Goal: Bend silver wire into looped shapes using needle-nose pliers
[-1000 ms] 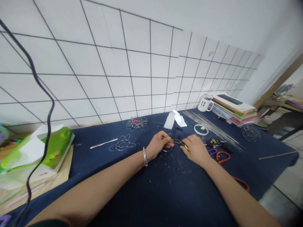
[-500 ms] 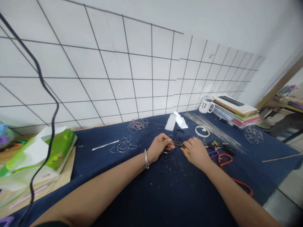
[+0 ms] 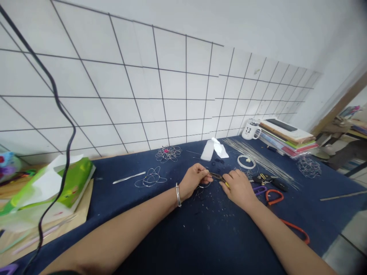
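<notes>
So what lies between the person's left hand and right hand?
In the head view, pliers span that stretch, held in the right hand and pointing toward the left hand.

over on the left i see the tissue pack (image 3: 75, 186); right of it, on the cloth (image 3: 177, 240), rods (image 3: 129, 177), then wire loops (image 3: 151, 178). between left hand (image 3: 194, 181) and right hand (image 3: 238, 189), pliers (image 3: 217, 176); farther right, the mug (image 3: 249, 131) stands left of the book stack (image 3: 289, 133).

The right hand (image 3: 237, 187) partly hides the pliers (image 3: 217, 177), whose tips seem too small to make out.
</notes>
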The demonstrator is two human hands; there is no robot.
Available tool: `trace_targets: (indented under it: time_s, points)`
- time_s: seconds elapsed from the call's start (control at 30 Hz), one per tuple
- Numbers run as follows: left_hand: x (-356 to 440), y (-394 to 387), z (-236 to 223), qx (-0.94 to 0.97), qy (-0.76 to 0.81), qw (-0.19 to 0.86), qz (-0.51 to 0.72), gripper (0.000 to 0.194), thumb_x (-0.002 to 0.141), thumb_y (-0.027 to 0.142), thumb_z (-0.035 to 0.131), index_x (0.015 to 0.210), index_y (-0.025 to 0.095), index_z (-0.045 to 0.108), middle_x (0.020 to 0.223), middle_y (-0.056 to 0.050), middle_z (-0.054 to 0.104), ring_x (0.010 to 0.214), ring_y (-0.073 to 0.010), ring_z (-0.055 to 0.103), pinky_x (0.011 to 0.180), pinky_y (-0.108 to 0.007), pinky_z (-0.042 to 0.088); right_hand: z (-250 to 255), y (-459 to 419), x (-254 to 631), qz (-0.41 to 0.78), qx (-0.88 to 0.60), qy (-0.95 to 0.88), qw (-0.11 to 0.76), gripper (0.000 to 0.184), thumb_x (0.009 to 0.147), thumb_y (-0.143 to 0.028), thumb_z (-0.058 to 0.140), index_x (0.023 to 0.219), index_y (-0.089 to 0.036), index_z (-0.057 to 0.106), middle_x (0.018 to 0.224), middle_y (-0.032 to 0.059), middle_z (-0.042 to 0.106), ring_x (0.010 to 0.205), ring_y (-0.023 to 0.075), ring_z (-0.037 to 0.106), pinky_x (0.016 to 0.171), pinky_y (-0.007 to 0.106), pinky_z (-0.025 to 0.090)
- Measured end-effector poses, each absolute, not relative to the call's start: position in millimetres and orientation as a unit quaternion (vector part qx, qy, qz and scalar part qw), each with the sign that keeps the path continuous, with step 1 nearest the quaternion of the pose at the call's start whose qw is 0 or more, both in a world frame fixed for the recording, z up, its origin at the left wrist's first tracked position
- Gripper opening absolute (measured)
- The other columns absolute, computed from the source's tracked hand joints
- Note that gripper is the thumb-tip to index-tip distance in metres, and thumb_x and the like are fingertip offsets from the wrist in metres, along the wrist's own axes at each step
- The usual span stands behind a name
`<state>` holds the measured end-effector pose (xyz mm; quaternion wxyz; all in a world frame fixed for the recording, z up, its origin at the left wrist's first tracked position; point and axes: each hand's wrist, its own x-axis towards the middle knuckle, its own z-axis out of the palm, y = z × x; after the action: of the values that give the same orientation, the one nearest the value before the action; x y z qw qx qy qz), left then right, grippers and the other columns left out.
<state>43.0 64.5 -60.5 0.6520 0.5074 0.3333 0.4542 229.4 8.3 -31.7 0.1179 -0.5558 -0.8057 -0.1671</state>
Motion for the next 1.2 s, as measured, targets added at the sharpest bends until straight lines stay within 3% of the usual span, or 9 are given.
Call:
trace_targets:
  time_s: [0.5,0.7,1.2]
  points:
    - [45,58,-50,0.546,0.311,0.589,0.509,0.015,0.08,0.029,0.051,0.078,0.015,0.045,0.068,-0.002,0.062,0.058,-0.0109,0.06,0.058,-0.024,0.046,-40,4,222,-0.027,-0.581,-0.797,0.162,0.021,0.087,-0.036,0.036,0.086,-0.019,0.049,0.082,0.0053,0.051,0.082,0.0183,0.046,0.07,0.028,0.034]
    - [45,54,-43,0.549,0.313,0.58,0.515,0.014,0.08,0.028,0.051,0.077,0.015,0.044,0.068,-0.001,0.062,0.059,-0.0106,0.06,0.06,-0.024,0.046,-40,4,223,0.053,-0.578,-0.792,0.187,0.022,0.087,-0.038,0.033,0.08,-0.02,0.045,0.077,0.0021,0.05,0.074,0.0151,0.048,0.064,0.025,0.034]
    - [42,56,-40,0.574,0.293,0.579,0.499,0.015,0.082,0.03,0.049,0.079,0.015,0.045,0.069,-0.001,0.059,0.058,-0.0096,0.057,0.06,-0.023,0.044,-31,7,228,0.236,-0.537,-0.769,0.254,0.033,0.083,-0.047,0.038,0.067,-0.019,0.037,0.062,-0.0043,0.037,0.058,0.0094,0.037,0.053,0.021,0.029]
